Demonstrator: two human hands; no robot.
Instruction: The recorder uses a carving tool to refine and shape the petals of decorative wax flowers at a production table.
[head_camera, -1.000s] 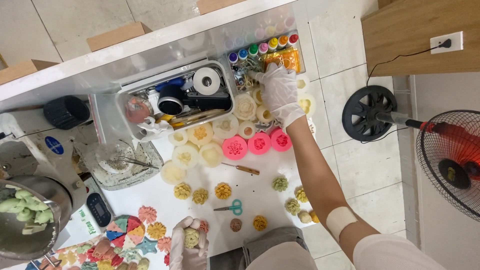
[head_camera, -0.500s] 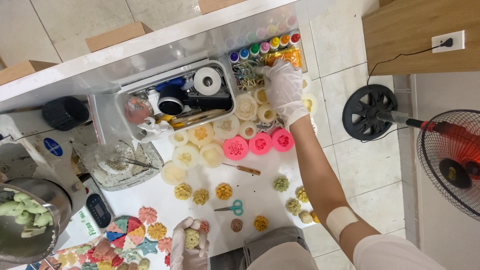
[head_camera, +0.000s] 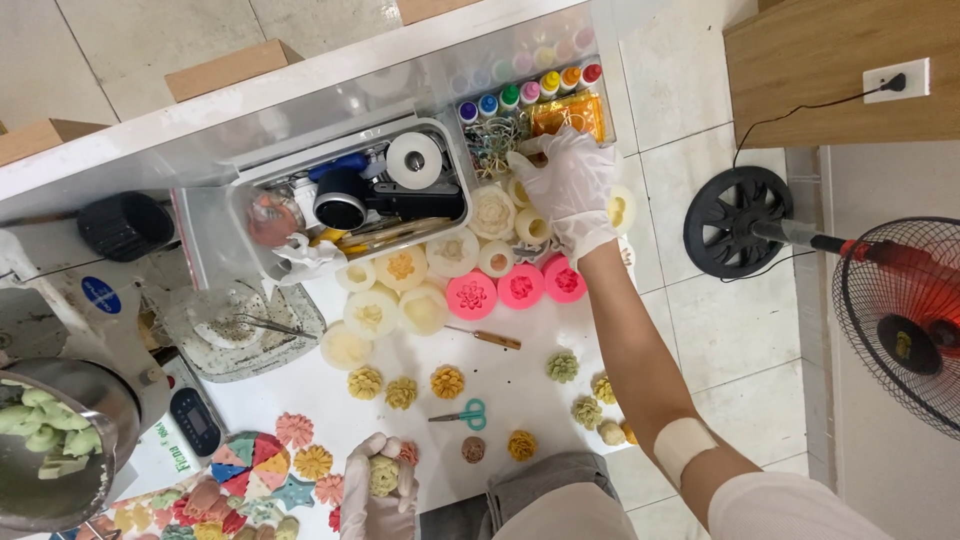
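Right hand (head_camera: 570, 185) reaches among the cream moulds (head_camera: 520, 215) at the table's (head_camera: 520, 375) far edge, fingers spread; left hand (head_camera: 378, 490) cups a pale green flower piece (head_camera: 384, 475) at the near edge.

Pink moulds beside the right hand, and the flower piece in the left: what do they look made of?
Pink moulds: probably silicone or soft plastic, judging by the even matt colour and flower-shaped hollows. Flower piece in the left hand: pale green, matt, opaque with crisp petals, so likely a cast such as soap, wax or clay; the look cannot settle which. Both hands, the right hand too, wear thin whitish gloves.
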